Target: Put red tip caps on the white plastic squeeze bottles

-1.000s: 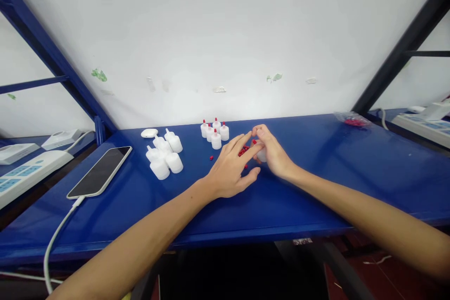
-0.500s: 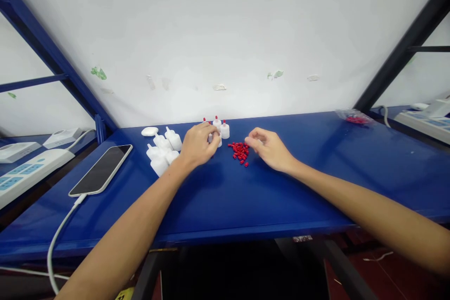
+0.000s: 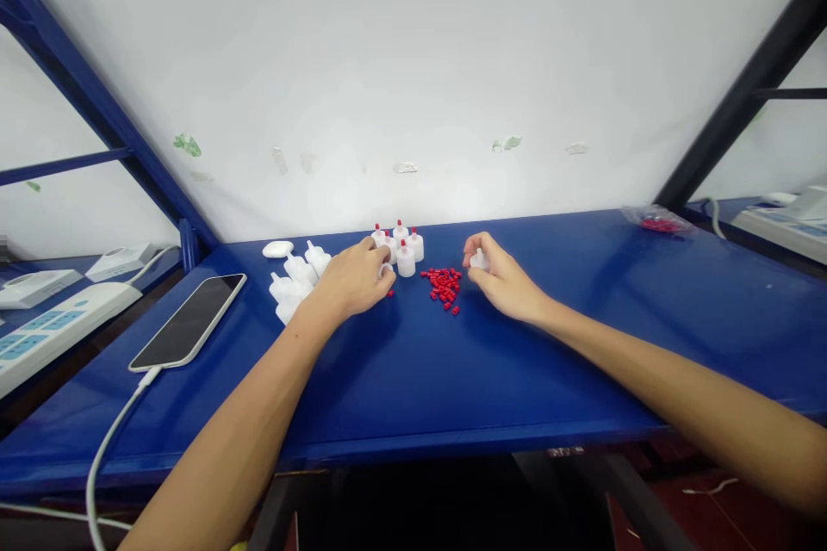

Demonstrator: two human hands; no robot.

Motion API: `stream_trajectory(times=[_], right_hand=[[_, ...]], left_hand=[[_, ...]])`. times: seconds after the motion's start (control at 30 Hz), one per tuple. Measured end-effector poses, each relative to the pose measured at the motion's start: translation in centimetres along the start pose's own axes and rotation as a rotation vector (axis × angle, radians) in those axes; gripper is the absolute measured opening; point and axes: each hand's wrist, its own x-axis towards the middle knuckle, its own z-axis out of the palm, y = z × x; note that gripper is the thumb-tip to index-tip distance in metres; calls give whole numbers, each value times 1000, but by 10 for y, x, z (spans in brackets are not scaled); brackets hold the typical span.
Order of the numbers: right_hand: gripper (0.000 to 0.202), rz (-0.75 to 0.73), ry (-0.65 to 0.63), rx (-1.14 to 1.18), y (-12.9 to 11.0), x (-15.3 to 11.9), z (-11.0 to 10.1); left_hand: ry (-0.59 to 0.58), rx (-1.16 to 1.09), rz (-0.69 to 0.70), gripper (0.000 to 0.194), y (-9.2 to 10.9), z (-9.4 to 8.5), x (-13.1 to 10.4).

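My left hand (image 3: 352, 280) is closed around a small white bottle (image 3: 386, 270), mostly hidden by the fingers. A red spot (image 3: 390, 294) shows just below my left thumb; whether it is this bottle's cap or a loose one I cannot tell. To its right, several white bottles with red tip caps (image 3: 406, 260) stand upright in a group. My right hand (image 3: 504, 277) has its fingers curled about another small white bottle (image 3: 479, 259), whose uncapped nozzle points up. Between the hands lies a loose pile of small red caps (image 3: 444, 284).
Several uncapped white bottles (image 3: 298, 269) stand left of my left hand, near a white oval object (image 3: 277, 249). A phone (image 3: 189, 323) on a cable lies farther left, beside a power strip (image 3: 61, 327). A clear bag with red pieces (image 3: 660, 222) lies at the back right.
My left hand has come back slightly to the left, uncovering capped bottles. My right hand has shifted a little right of the cap pile, and its bottle now shows more plainly.
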Motion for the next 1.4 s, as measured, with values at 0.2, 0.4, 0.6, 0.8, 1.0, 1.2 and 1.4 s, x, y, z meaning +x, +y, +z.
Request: stream_trajectory(times=[0.2,0.4,0.6,0.8,1.0,1.2,1.4], right_hand=[[24,65,-33,-112,2,4,-3],[13,-4,-37,-59,-2,0,-3],[14,-185,-165,-142,-16,-10,1],[17,-215,-238,-61,-32,-19,6],[15,-255,-145,-138,-26,-17,6],[9,-333,-223,-295,-24,-17,4],[13,-319,-247,-381,-29,-21,2]], left_hand=[[-131,-35,96,21,-5,5,0],[-138,-181,268,21,-6,18,3],[231,-875,172,13,30,16,3],[328,-1436,29,17,65,18,-1],[445,-1329,123,10,69,22,-4],[464,-1080,261,12,66,24,-7],[500,-998,310,9,65,24,-9]])
